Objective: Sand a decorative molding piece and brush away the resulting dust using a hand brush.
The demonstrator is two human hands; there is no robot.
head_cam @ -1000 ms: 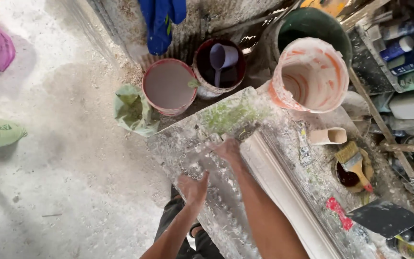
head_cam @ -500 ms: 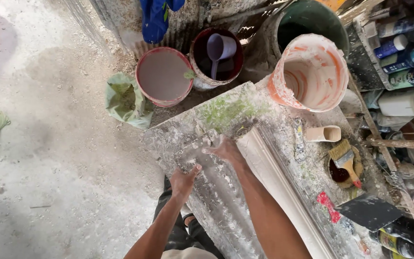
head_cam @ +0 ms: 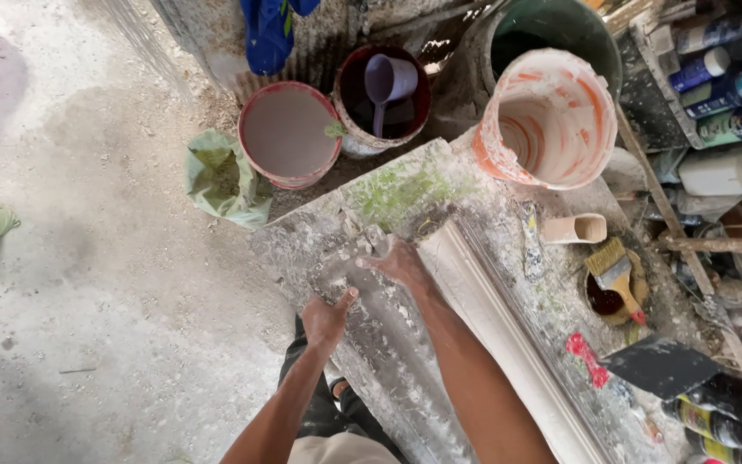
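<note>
Plaster-crusted and grey, a long ribbed mould sheet point(head_cam: 388, 344) lies slantwise on the splattered desk point(head_cam: 508, 232), its near end running toward the person's knees, so both arms can reach it from above. Beside it, touching along its right edge, a long white plaster cornice strip point(head_cam: 491, 318) lies parallel.

Both hands sit at the sheet's far end. The left hand point(head_cam: 326, 318) lies over the sheet's left edge, thumb raised and fingers curled down onto it; whether they pinch the edge I cannot tell. The right hand point(head_cam: 401, 262) rests just ahead, knuckles up and fingers bent onto the wet grey surface, seemingly pressing or scraping; it holds no tool that shows. The sheet thus lies directly beneath both hands, stretching back under the forearms.

Buckets crowd the desk's far rim within arm's reach: a red-rimmed bucket of pale grey mix point(head_cam: 288, 133), a dark bucket holding a purple scoop point(head_cam: 388, 82), and a white orange-streaked bucket point(head_cam: 551, 116) tipped toward the person. A yellow-bristled brush point(head_cam: 616, 275) rests on a small tin at the right.
</note>
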